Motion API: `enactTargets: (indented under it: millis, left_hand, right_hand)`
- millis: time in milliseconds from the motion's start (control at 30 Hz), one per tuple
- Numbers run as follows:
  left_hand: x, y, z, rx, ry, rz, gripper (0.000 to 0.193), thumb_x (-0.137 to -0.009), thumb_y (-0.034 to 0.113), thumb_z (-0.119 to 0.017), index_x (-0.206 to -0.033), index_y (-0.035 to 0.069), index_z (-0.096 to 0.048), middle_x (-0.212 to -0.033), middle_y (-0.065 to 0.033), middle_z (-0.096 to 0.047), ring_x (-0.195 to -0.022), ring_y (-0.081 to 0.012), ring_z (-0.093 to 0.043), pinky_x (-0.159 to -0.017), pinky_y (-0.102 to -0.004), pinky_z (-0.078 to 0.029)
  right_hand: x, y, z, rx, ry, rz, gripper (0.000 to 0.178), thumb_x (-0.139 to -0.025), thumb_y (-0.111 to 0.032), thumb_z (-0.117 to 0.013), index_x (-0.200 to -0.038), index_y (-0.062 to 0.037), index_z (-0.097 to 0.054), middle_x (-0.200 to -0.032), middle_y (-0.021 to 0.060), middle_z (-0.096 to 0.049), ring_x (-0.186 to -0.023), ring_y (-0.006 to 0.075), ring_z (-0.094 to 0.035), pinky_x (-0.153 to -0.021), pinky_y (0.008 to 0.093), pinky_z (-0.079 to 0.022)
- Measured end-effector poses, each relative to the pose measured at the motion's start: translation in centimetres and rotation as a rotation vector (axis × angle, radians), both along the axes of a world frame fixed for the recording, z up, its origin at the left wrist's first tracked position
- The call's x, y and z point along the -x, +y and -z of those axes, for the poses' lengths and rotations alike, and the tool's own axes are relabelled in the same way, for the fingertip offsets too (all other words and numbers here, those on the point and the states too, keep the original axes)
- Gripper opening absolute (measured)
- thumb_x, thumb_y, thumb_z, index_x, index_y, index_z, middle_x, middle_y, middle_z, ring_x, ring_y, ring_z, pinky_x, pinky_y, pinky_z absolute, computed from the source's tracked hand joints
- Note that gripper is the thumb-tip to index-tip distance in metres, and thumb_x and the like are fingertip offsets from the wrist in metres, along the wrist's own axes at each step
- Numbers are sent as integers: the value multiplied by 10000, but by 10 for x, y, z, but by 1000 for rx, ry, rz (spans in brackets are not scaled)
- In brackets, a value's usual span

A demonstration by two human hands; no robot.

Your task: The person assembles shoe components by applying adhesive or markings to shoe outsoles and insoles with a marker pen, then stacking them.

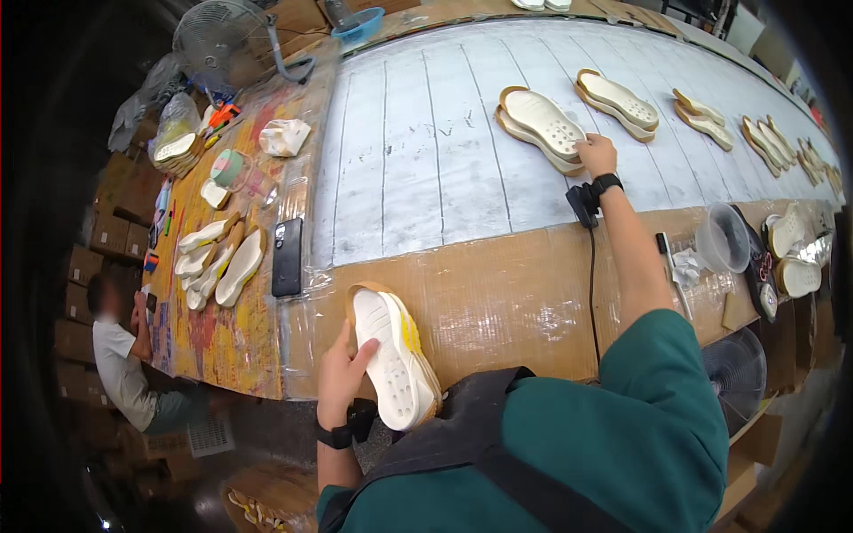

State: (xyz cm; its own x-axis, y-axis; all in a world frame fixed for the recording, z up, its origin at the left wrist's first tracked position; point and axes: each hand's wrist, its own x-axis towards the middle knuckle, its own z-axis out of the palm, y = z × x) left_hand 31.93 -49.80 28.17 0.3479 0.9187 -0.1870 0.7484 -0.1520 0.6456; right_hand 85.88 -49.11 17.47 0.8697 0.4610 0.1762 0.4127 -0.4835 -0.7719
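My left hand (342,373) grips a thick shoe sole (388,355), white on its upper face with a tan rim and a yellow patch on its side, at the cardboard-covered near edge. It seems to be stacked on another sole, whose lower layers show at its side. My right arm reaches far forward over the white lined surface. There my right hand (598,155) pinches the near end of a white, tan-edged shoe sole (540,120), which overlaps a second one beneath it. Black straps with small dark devices sit on both wrists.
More sole pairs (619,99) stand in a row along the white belt (409,151) toward the right. Left lie several soles (218,258), a phone (287,258) and a fan (222,40). A plastic tub (722,238) stands right. A cable (593,293) hangs from my right wrist. A person (124,355) sits left.
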Motion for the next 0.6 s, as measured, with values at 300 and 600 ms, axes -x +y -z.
enactTargets:
  millis: [300, 600]
  left_hand:
    - [-46, -1, -47, 35, -907, 0, 738, -790, 90, -599, -1334, 18, -106, -1139, -132, -457, -963, -225, -536, -707, -289, -489]
    - [-46, -24, -68, 54, -967, 98, 566, -828, -13, -469, -1322, 17, -195, -1162, -147, -465, -1021, -162, -490, -840, -267, -423]
  right_hand:
    - [225, -82, -109, -415, 996, -854, 449, -792, -159, -600, -1174, 34, -463, -1037, 102, -584, -854, 130, -589, -725, 259, -496]
    - [293, -56, -158, -344, 504, -1315, 333, -832, -239, -571, -1089, -26, -567, -717, 18, -600, -664, 67, -555, -585, 197, -458]
